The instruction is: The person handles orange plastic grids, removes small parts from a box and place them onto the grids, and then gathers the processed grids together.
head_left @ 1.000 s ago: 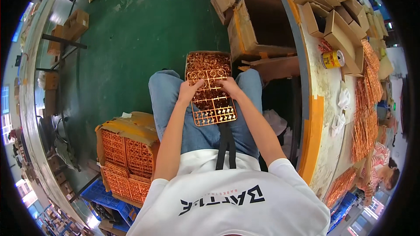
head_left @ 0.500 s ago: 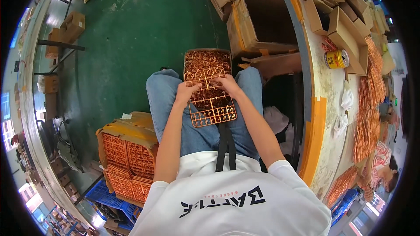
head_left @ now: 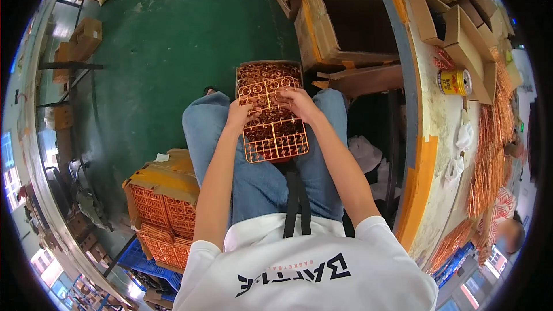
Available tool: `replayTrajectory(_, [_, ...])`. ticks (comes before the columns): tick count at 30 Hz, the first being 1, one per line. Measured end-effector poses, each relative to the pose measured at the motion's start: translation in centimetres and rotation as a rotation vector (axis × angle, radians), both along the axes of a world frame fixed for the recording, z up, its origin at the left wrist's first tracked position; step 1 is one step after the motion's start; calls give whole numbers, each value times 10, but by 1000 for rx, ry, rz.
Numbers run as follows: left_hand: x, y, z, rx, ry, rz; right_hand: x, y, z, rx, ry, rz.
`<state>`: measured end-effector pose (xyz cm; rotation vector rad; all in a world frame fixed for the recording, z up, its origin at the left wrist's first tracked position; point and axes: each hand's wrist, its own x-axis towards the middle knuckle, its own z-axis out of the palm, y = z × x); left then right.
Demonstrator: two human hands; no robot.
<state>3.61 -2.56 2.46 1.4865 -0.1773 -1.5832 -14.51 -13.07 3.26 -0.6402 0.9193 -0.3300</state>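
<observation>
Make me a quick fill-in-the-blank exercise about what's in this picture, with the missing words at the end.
1. Counting the left hand and the right hand, the lattice frame is held by ____ hands.
2. The open floor is coloured ____.
3. The carton packed with similar frames sits on the person's ____ side.
4. The yellow can is on the table to the person's ____.

Missing words: two; green; left; right.
</observation>
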Motion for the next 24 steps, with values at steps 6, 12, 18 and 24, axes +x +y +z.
replayTrajectory(6, [7, -45, -35, 156, -75, 25, 9, -40, -35, 197, -87, -118])
replayTrajectory(12, [12, -55, -41, 281, -163, -54, 14, -49, -53, 80, 211, -129])
replayTrajectory(18, [33, -56, -26, -98, 143, 13, 5, -64, -54, 378, 60, -123])
replayTrajectory(24, [42, -58, -33, 133, 26, -64, 23, -66, -36, 156, 59, 71])
